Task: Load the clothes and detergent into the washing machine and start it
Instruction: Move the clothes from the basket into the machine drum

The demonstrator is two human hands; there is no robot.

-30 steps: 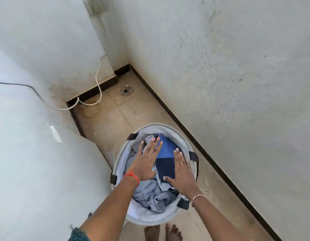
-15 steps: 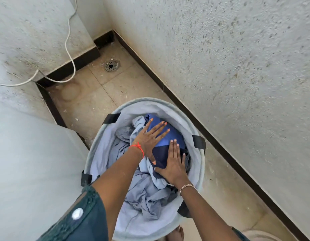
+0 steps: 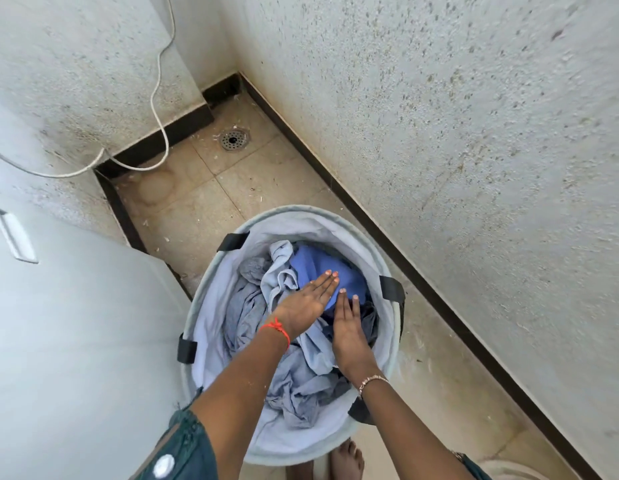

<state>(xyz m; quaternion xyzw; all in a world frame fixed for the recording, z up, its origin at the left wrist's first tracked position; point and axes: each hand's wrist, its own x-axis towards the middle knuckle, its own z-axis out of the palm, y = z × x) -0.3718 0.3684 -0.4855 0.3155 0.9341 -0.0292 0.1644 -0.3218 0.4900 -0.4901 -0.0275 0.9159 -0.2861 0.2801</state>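
A round grey laundry basket (image 3: 339,216) with black handles stands on the tiled floor, full of clothes. A blue garment (image 3: 318,266) lies on top at the far side, and pale grey-blue clothes (image 3: 297,386) fill the near side. My left hand (image 3: 306,301) rests flat on the blue garment, fingers together and extended. My right hand (image 3: 349,329) lies flat beside it on the clothes, fingers pointing away from me. Neither hand grips anything. The white washing machine (image 3: 69,323) stands at the left, its side touching the basket.
A speckled wall (image 3: 474,150) runs along the right with a dark skirting. A floor drain (image 3: 234,139) sits in the far corner. A white cable (image 3: 159,109) hangs down the back wall. My bare feet (image 3: 346,459) stand just behind the basket.
Both hands have sunk lower onto the clothes and their fingers have closed together. The view has come closer to the basket.
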